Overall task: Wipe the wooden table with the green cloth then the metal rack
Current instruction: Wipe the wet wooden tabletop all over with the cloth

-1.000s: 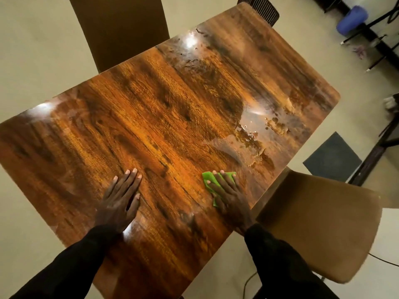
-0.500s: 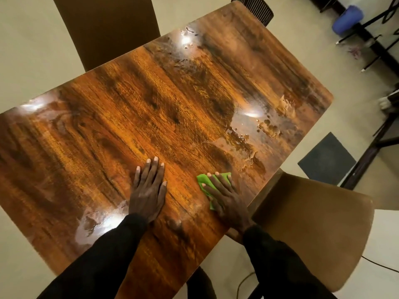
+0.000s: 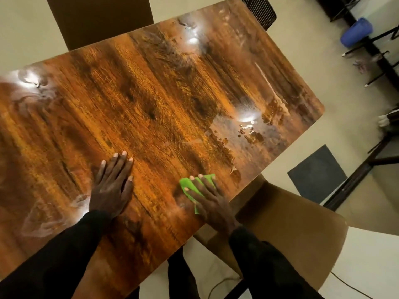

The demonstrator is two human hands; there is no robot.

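The wooden table [image 3: 151,100] fills most of the view, glossy, with wet patches and droplets [image 3: 251,131] toward its right end. My right hand [image 3: 210,201] lies flat on the green cloth [image 3: 186,183], pressing it onto the tabletop near the near right edge; the hand hides most of the cloth. My left hand [image 3: 113,184] rests flat on the bare wood to the left of it, fingers together, holding nothing. No metal rack shows clearly.
A tan chair [image 3: 287,229] stands at the table's near right corner. A brown chair back [image 3: 99,20] is at the far side and a black mesh chair [image 3: 259,9] at the far end. A dark mat [image 3: 316,174], dark frame legs [image 3: 362,169] and a blue container [image 3: 356,32] are on the floor at right.
The view has shifted and the table has swung round in it. My left hand moved right along the table, closer to the right hand. The right hand stays pressed on the cloth near the table edge.
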